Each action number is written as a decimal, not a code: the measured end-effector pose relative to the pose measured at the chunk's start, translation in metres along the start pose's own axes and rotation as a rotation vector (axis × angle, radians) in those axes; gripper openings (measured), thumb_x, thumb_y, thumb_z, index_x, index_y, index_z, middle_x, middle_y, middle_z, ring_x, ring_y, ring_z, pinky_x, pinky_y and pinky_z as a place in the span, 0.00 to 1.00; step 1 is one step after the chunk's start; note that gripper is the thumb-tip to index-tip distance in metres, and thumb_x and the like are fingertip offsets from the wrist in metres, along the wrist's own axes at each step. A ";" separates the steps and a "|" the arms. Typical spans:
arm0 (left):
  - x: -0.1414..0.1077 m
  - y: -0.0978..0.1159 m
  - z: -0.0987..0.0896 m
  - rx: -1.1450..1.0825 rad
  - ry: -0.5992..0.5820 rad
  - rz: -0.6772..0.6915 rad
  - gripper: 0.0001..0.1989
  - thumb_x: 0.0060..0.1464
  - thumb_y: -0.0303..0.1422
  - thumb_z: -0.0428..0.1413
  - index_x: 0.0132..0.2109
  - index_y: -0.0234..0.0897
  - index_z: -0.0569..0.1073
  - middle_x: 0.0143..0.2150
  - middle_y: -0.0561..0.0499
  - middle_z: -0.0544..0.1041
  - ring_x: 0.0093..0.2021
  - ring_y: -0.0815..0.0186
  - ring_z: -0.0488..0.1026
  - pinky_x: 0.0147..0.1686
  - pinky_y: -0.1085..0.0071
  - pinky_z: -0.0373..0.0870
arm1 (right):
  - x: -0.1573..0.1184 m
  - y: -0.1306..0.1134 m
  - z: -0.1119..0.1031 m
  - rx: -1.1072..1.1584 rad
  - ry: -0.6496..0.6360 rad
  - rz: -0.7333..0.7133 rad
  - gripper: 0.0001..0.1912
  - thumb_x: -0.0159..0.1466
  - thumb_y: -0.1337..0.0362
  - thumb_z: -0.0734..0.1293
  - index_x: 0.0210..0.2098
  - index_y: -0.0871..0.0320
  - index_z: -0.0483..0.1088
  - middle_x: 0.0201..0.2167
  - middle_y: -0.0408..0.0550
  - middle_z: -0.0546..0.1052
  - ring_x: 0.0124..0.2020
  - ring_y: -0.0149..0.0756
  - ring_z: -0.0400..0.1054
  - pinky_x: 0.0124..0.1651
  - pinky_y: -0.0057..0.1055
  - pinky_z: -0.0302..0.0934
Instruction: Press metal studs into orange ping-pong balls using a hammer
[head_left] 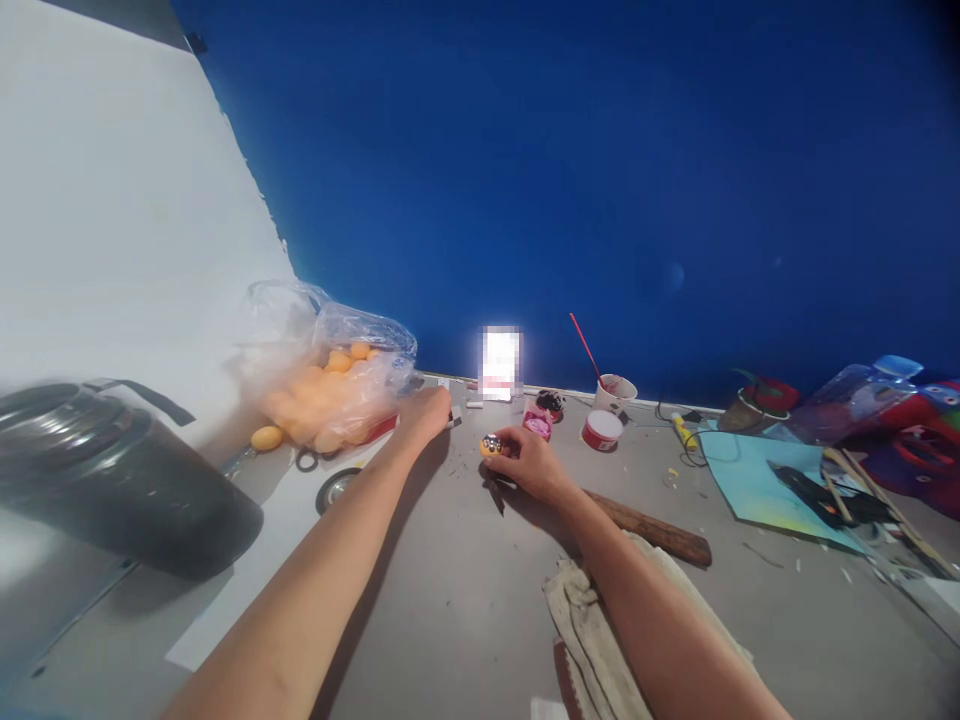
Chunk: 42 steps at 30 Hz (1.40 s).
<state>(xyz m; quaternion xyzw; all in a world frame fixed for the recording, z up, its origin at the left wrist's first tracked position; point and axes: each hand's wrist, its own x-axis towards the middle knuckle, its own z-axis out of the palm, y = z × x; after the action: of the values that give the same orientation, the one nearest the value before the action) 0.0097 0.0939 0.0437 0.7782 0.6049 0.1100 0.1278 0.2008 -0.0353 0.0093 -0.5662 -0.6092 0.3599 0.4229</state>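
Observation:
In the head view, my right hand (529, 462) is closed around a small orange ball (489, 453), with thumb and fingers at its side. The top of the ball is dark and shiny with light spots. My left hand (429, 410) reaches farther back on the table, its fingers curled down and mostly hidden behind the back of the hand. Whatever those fingers grip cannot be made out. Just right of them lies a small black-and-white piece (455, 416). A pink-filled tub (538, 424) and a black-stained tub (551, 404) stand beyond my right hand.
Left are a dark tumbler (142, 480) and a clear bag of orange balls (322, 395). A bright pixelated screen (501, 362) stands against the blue wall. Rightward are a paper cup (616, 393), red-sided tub (601, 430), wooden stick (660, 530), cloth (592, 620) and blue board (750, 480).

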 end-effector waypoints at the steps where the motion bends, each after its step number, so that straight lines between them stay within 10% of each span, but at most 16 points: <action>1: -0.001 0.000 0.000 0.025 -0.004 -0.011 0.03 0.52 0.26 0.63 0.32 0.32 0.83 0.36 0.33 0.84 0.42 0.48 0.82 0.44 0.61 0.72 | 0.000 0.000 0.000 0.005 -0.001 -0.005 0.15 0.55 0.65 0.76 0.41 0.59 0.78 0.30 0.43 0.78 0.32 0.35 0.71 0.36 0.32 0.65; 17: -0.009 0.001 0.007 0.213 -0.059 -0.042 0.14 0.67 0.39 0.59 0.50 0.33 0.78 0.48 0.44 0.81 0.47 0.59 0.79 0.50 0.56 0.77 | 0.001 0.004 -0.001 -0.004 -0.019 -0.018 0.15 0.55 0.63 0.76 0.42 0.60 0.77 0.30 0.42 0.77 0.32 0.34 0.71 0.36 0.31 0.65; 26: -0.023 -0.005 0.010 0.124 0.080 0.067 0.12 0.59 0.25 0.56 0.50 0.34 0.76 0.51 0.35 0.81 0.49 0.50 0.79 0.43 0.64 0.68 | 0.003 0.006 0.002 0.009 0.004 -0.039 0.14 0.55 0.65 0.76 0.40 0.59 0.77 0.30 0.43 0.79 0.32 0.35 0.73 0.36 0.33 0.67; 38: -0.032 0.004 -0.003 -0.299 0.181 0.091 0.07 0.60 0.28 0.54 0.37 0.36 0.77 0.38 0.45 0.82 0.40 0.59 0.77 0.43 0.67 0.70 | 0.001 0.000 -0.002 -0.016 -0.013 0.014 0.17 0.54 0.65 0.76 0.43 0.60 0.77 0.32 0.43 0.79 0.33 0.34 0.72 0.39 0.32 0.66; 42: -0.063 0.011 0.004 -0.560 0.136 0.087 0.09 0.59 0.38 0.57 0.38 0.38 0.77 0.31 0.53 0.78 0.26 0.69 0.70 0.29 0.73 0.66 | 0.001 0.002 0.002 0.027 0.025 -0.019 0.18 0.52 0.67 0.74 0.43 0.59 0.76 0.36 0.45 0.80 0.35 0.35 0.72 0.41 0.32 0.67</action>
<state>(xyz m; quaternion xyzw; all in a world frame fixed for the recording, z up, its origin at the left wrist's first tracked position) 0.0055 0.0302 0.0426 0.7287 0.5242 0.3302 0.2920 0.1996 -0.0337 0.0069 -0.5592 -0.6040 0.3570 0.4416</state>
